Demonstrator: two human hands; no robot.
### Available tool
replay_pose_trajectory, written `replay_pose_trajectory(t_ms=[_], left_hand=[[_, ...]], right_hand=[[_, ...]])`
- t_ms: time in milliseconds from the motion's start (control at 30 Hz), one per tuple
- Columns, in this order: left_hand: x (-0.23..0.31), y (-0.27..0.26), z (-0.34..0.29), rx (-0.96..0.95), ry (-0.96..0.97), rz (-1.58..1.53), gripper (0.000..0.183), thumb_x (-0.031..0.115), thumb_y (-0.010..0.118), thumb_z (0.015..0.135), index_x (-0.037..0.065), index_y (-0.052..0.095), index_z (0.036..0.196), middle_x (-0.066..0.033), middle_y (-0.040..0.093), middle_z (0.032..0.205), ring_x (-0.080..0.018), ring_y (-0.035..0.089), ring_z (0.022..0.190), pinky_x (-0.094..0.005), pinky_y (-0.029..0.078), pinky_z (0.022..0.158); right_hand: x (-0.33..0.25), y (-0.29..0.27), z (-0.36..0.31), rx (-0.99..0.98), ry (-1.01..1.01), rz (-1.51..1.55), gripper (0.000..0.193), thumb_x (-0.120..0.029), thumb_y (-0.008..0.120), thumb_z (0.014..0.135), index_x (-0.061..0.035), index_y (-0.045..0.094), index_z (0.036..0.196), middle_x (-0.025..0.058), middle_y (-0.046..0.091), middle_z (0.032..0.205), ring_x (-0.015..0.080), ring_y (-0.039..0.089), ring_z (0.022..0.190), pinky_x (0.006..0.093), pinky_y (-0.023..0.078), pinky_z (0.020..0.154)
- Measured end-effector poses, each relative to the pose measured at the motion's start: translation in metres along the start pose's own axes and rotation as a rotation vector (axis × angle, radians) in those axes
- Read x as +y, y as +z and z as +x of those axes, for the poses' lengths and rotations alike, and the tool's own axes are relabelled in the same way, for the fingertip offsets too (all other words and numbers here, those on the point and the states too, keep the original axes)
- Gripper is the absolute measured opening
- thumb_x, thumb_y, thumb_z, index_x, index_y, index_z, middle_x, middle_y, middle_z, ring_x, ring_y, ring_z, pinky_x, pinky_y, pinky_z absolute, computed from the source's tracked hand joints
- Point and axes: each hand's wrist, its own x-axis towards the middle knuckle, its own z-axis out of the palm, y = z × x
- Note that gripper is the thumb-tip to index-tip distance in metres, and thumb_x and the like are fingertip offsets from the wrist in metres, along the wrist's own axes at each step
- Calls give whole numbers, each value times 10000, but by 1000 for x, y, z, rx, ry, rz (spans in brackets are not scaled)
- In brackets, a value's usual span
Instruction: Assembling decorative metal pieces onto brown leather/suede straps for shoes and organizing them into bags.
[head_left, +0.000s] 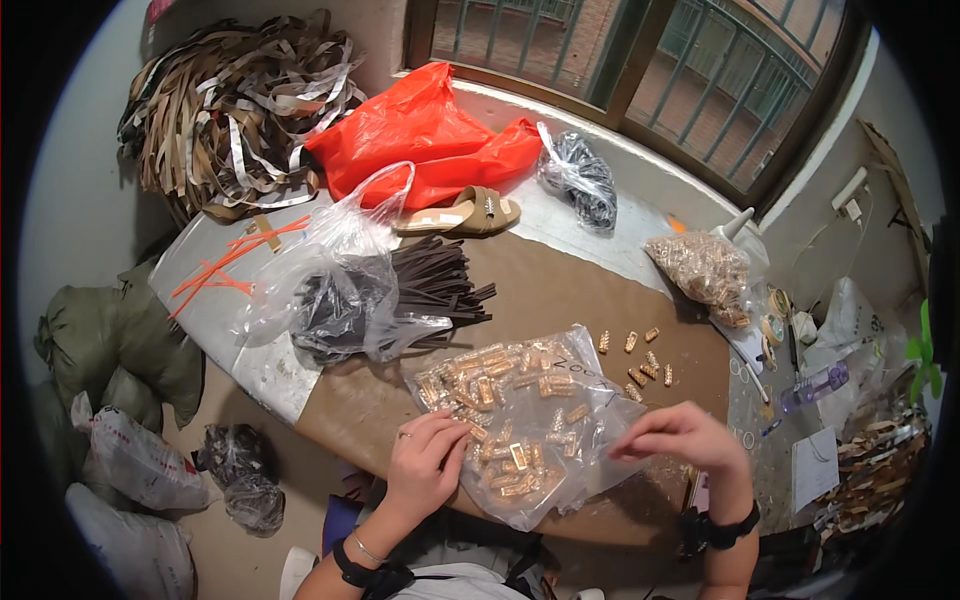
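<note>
A clear plastic bag (590,425) full of gold-coloured metal buckles (518,457) lies at the near edge of the brown-covered table. My left hand (425,460) is at the bag's left side, its fingers drawn together against the buckles; what they hold is hidden. Over the bag's right edge is my right hand (685,437), with its fingers stretched loosely to the left and no object visible in them. Several loose gold buckles (650,360) lie on the table just beyond the bag's right side.
Behind the bag lie dark strips (440,280) in clear plastic, a sandal (465,212) and a red plastic bag (420,140). A bag of small tan pieces (700,270) stands at the right, near a purple-tinted bottle (815,388). Sacks (130,340) crowd the floor at left.
</note>
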Motion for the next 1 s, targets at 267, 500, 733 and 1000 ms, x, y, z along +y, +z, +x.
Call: replay_pose_trajectory(t_ms=[267, 500, 733, 1000], left_hand=[[1, 1, 0, -9, 25, -49, 191, 49, 711, 821, 56, 704, 1013, -83, 685, 998, -286, 646, 1061, -392, 477, 908], [-1, -1, -4, 6, -11, -41, 186, 50, 705, 823, 49, 699, 1009, -104, 675, 992, -299, 640, 1043, -399, 478, 908], [-1, 0, -1, 2, -15, -51, 193, 32, 699, 810, 51, 699, 1002, -101, 655, 998, -300, 624, 1004, -399, 478, 873], [1, -2, 0, 25, -45, -68, 175, 24, 694, 810, 49, 698, 983, -91, 647, 986, -292, 618, 962, -387, 474, 847]], right_hand=[[39, 42, 111, 436, -518, -1218, 537, -71, 700, 777, -10, 555, 1290, 229, 594, 1242, 413, 611, 1037, 445, 485, 953], [51, 85, 114, 390, -400, -1347, 805, -401, 737, 822, -38, 379, 1446, 276, 424, 1405, 444, 469, 1244, 500, 435, 998], [55, 115, 134, 426, -266, -1199, 583, -399, 669, 880, -140, 477, 1366, 226, 436, 1364, 421, 483, 1213, 503, 443, 986], [44, 77, 92, 412, 10, -210, 308, -104, 624, 943, 20, 565, 1219, 135, 643, 1047, 265, 679, 884, 379, 569, 757]])
